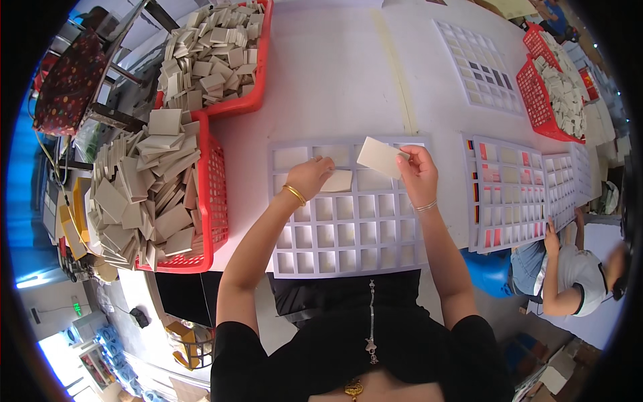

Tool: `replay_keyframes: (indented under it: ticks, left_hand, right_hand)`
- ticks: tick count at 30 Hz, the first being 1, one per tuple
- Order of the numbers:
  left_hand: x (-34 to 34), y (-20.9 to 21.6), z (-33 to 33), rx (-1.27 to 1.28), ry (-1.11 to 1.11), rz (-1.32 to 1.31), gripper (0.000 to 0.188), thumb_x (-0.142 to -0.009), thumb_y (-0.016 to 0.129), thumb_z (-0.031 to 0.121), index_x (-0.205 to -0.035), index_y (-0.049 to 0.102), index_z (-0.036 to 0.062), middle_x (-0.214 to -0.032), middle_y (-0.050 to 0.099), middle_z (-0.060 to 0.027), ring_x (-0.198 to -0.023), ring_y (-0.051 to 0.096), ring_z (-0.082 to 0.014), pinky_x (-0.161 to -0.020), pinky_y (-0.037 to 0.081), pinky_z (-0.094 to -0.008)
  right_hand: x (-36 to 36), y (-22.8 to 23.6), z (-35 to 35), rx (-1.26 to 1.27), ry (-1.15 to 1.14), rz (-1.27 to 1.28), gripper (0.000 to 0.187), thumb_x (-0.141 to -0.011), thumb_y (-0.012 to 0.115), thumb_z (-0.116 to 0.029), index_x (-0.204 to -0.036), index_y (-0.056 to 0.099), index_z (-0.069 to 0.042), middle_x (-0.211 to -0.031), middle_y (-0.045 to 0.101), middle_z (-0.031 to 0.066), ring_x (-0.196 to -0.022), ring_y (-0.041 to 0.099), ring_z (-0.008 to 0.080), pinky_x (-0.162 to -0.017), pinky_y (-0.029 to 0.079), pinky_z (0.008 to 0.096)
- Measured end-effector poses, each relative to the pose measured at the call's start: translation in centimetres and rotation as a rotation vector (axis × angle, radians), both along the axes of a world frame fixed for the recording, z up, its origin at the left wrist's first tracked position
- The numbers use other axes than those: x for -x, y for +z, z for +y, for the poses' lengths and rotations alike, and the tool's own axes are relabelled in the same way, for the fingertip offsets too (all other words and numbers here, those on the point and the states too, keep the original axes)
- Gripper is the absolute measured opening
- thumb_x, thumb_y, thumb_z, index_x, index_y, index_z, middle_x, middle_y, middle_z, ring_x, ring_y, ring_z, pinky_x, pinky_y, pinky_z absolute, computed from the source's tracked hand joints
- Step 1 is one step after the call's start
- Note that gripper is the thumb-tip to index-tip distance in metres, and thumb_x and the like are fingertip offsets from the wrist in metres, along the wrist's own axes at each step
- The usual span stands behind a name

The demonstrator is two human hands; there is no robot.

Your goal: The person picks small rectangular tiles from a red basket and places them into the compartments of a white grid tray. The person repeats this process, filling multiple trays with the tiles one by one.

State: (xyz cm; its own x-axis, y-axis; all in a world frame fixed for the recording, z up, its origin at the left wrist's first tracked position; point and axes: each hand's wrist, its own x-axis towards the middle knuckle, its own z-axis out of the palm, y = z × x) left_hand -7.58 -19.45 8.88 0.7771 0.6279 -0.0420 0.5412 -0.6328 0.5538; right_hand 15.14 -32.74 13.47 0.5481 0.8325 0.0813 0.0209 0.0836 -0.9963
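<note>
Right hand pinching white tile above grid tray; left hand at second tile over tray, can't tell grip; heaped red basket near left; green sign illegible

White table under gridded white trays, red baskets, a yellowish strip.

You're in a black top with short sleeves and a low neckline. A silver zip-like strip runs down the front, small metal charms at its end. Gold openwork pendant at your chest. Two slim gold bangles circle the wrist of your left hand; thin pale metallic bands circle that of your right hand. Fingers are bare.
</note>
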Motion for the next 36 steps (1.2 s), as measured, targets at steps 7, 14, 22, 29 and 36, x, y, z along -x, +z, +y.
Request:
replay_keyframes:
  ticks: [7, 14, 22, 29, 36]
  left_hand:
    - [0.5, 1.1, -2.2, -0.104, 0.213, 0.113, 0.020, -0.081, 0.057, 0.004, -0.099, 0.061, 0.0116, -0.107, 0.059, -0.0077, -0.087, 0.061, -0.0290, -0.072, 0.052, -0.0397]
    - [2.2, 0.5, -3.6, -0.317, 0.254, 0.037, 0.025, -0.074, 0.053, 0.000, -0.094, 0.064, 0.0110, -0.108, 0.061, -0.0049, -0.095, 0.059, -0.0255, -0.079, 0.048, -0.0391]
    - [3.5, -1.5, -5.5, -0.404, 0.064, -0.062, 0.028, -0.072, 0.055, 0.000, -0.095, 0.064, 0.0130, -0.106, 0.065, -0.0026, -0.103, 0.056, -0.0252, -0.090, 0.040, -0.0409]
    - [3.5, -1.2, -5.7, -0.390, 0.011, 0.050, 0.030, -0.071, 0.056, -0.001, -0.096, 0.064, 0.0137, -0.109, 0.064, 0.0014, -0.108, 0.054, -0.0215, -0.098, 0.034, -0.0433]
    - [3.2, 0.4, -4.3, -0.288, -0.077, 0.182, 0.027, -0.075, 0.056, 0.000, -0.096, 0.064, 0.0141, -0.105, 0.065, 0.0026, -0.104, 0.056, -0.0191, -0.099, 0.033, -0.0442]
  right_hand:
    - [0.1, -3.8, 3.8, 0.068, 0.049, -0.060, 0.018, -0.086, 0.064, -0.007, -0.102, 0.059, 0.000, -0.086, 0.060, 0.0044, -0.058, 0.053, 0.0052, -0.050, 0.045, 0.0199]
    - [1.6, -5.4, 7.5, 0.218, 0.193, -0.255, 0.014, -0.085, 0.064, -0.010, -0.097, 0.063, -0.003, -0.076, 0.062, 0.0031, -0.059, 0.056, 0.0090, -0.055, 0.048, 0.0244]
    - [2.7, -6.6, 9.5, 0.394, 0.310, -0.296, 0.015, -0.083, 0.065, -0.013, -0.096, 0.064, -0.005, -0.074, 0.064, 0.0046, -0.063, 0.057, 0.0118, -0.061, 0.049, 0.0276]
    - [4.1, -7.1, 10.1, 0.312, 0.262, -0.724, 0.008, -0.079, 0.062, -0.007, -0.087, 0.066, -0.006, -0.089, 0.060, 0.0048, -0.074, 0.061, 0.0210, -0.068, 0.050, 0.0350]
    - [5.6, -5.8, 8.5, 0.342, 0.486, -1.363, 0.019, -0.076, 0.066, -0.011, -0.095, 0.065, -0.014, -0.093, 0.060, 0.0001, -0.095, 0.055, 0.0193, -0.080, 0.041, 0.0382]
